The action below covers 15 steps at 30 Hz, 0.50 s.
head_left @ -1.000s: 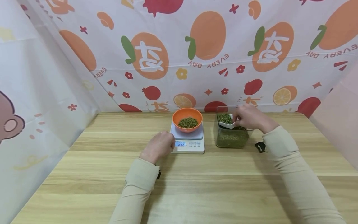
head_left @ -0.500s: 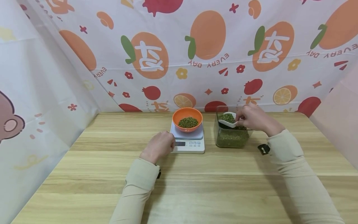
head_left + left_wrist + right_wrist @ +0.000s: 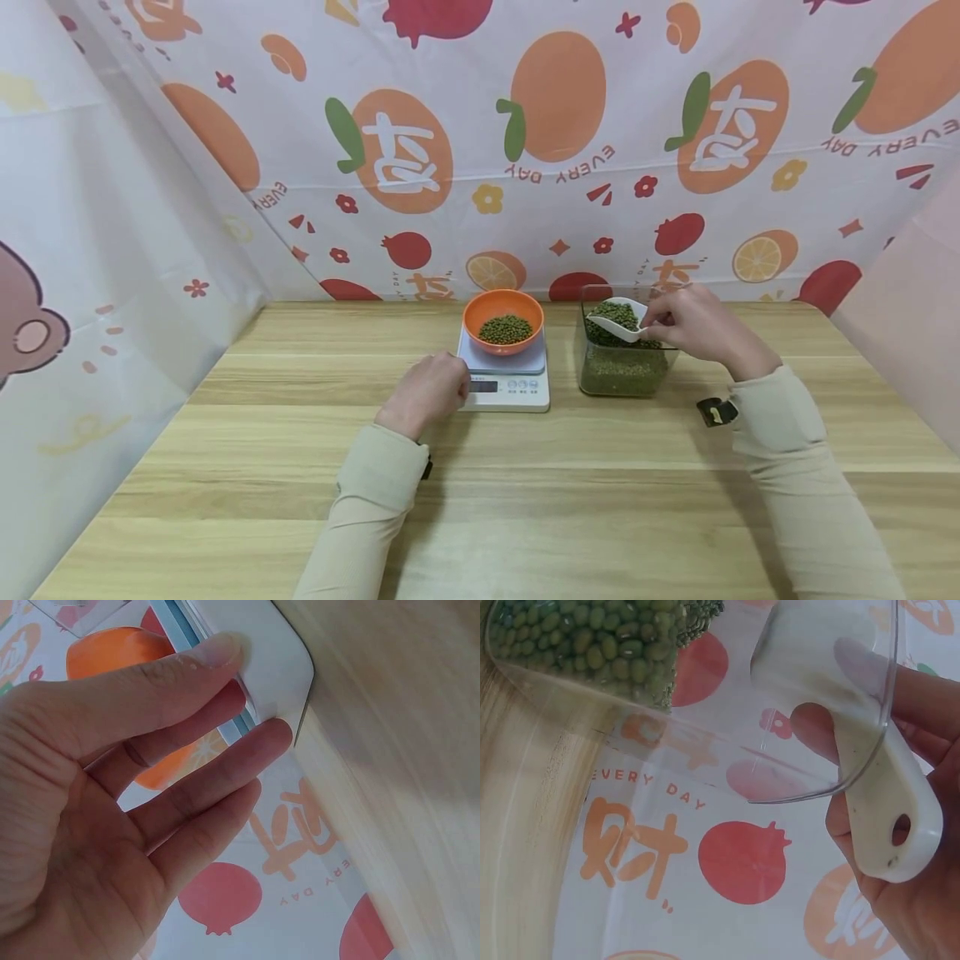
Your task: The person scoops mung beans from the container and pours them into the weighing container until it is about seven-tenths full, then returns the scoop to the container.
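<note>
My right hand (image 3: 696,327) grips a white scoop (image 3: 617,332) by its handle (image 3: 889,817), thumb and fingers around it. Green mung beans (image 3: 617,313) fill the scoop, inside the opening of a clear square container (image 3: 624,372) that also holds beans. At the left, my left hand (image 3: 426,392) holds the side of a white kitchen scale (image 3: 517,400); its thumb (image 3: 217,652) lies on the casing and fingertips (image 3: 279,735) meet the corner. On the scale's platform sits an orange bowl (image 3: 501,298) with beans at its bottom.
Everything stands on a wooden table (image 3: 480,500). Right behind the scale and container hangs a white fruit-print curtain (image 3: 465,225), with further sheets at both sides. A black strap piece (image 3: 717,412) hangs at the right wrist.
My right hand has drawn slightly right with the scoop, which now shows a heap of beans. The scale's display showed 63.6 and now looks dark. My left hand has stayed in place.
</note>
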Motion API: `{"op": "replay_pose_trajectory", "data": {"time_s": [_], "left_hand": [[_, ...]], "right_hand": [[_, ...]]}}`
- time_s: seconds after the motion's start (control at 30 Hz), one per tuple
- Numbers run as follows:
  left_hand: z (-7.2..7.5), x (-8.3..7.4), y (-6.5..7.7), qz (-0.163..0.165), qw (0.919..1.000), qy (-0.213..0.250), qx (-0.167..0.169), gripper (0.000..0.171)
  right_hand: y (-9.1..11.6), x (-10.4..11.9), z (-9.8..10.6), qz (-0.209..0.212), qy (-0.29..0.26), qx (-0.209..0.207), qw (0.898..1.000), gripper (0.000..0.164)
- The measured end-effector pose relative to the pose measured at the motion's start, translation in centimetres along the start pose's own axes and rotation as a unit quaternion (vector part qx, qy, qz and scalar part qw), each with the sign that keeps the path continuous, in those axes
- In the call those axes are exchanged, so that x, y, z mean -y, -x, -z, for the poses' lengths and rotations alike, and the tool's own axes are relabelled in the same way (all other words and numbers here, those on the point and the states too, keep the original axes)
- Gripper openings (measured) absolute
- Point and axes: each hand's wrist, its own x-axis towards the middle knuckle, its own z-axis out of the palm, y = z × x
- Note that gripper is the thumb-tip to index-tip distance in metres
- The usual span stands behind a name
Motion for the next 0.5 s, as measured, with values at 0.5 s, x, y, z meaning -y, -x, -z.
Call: {"op": "replay_pose_trajectory", "data": {"time_s": [0.5], "left_hand": [[0.1,-0.1,-0.1,-0.003,1.0,0.005,-0.001,0.03]], "right_hand": [[1.6,0.2,0.0,-0.035,-0.015,-0.052,0.998,0.006]]}}
